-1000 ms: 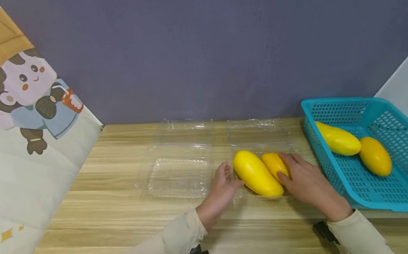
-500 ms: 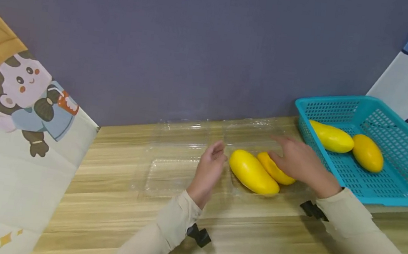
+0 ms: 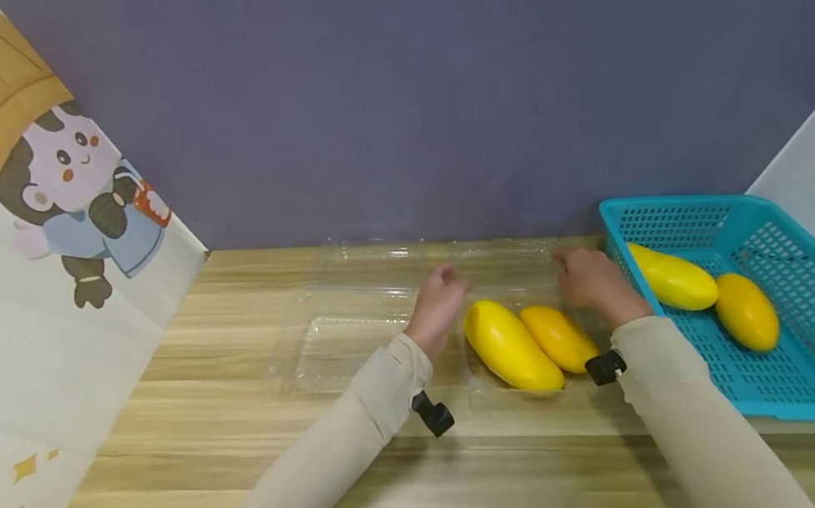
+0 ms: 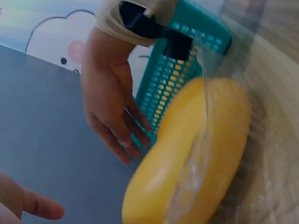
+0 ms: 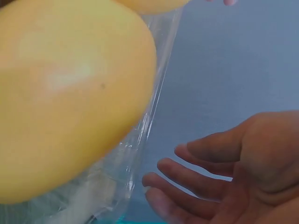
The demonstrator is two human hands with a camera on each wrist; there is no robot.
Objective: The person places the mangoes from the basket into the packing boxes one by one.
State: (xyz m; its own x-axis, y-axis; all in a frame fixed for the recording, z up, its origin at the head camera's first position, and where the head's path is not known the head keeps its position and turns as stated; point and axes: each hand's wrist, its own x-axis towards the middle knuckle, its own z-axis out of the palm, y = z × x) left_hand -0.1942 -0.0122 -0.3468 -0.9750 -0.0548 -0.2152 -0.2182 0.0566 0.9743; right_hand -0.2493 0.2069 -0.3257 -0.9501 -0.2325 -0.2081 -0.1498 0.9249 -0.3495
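Two yellow mangoes, a longer one (image 3: pixel 512 348) and a more orange one (image 3: pixel 559 339), lie side by side in the base of a clear plastic clamshell box (image 3: pixel 476 379). Its lid (image 3: pixel 508 261) lies folded back towards the wall. My left hand (image 3: pixel 439 308) hovers at the box's left side, near the hinge, holding nothing that I can see. At the right, my right hand (image 3: pixel 595 284) is over the lid's right edge. In the right wrist view the right hand's fingers (image 5: pixel 196 179) are loosely bent, apart from the mango (image 5: pixel 74 93), with nothing between them.
A second clear clamshell box (image 3: pixel 350 356) lies unfolded on the wooden table (image 3: pixel 222 426) to the left. On the right, a turquoise basket (image 3: pixel 797 407) holds two more mangoes (image 3: pixel 746 313). A grey-purple wall (image 3: pixel 395 102) stands behind.
My right hand has let go of the orange mango and moved back towards the lid's right edge. The left hand has left the longer mango's side and moved up towards the lid.
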